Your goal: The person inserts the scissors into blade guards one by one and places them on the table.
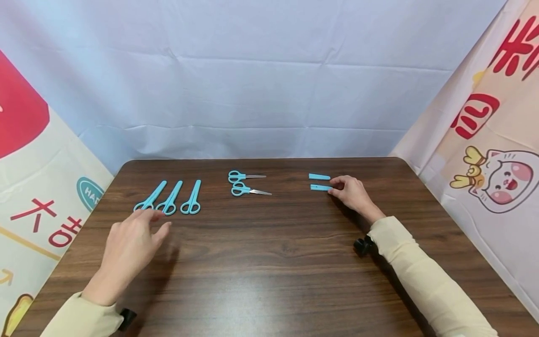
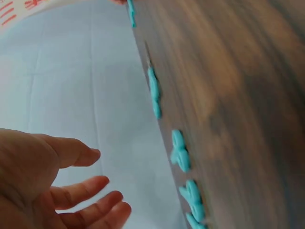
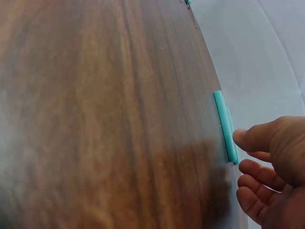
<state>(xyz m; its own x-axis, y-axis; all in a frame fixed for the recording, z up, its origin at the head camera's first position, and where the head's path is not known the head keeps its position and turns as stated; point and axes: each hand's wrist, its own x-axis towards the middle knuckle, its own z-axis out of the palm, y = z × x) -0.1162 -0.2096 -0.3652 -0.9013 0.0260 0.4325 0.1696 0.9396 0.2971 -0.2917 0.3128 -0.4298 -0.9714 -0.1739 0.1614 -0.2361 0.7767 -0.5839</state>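
Hands (image 1: 128, 245) (image 1: 353, 193) near blue scissors (image 1: 195, 193), covers (image 1: 318, 177); brown table (image 1: 269, 248), pale creased cloth (image 1: 261, 93) behind.

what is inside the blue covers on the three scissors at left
The handles stick out of the covers. Inside, nothing can be seen: blades are probably there, like those on the two bare scissors, but hidden.
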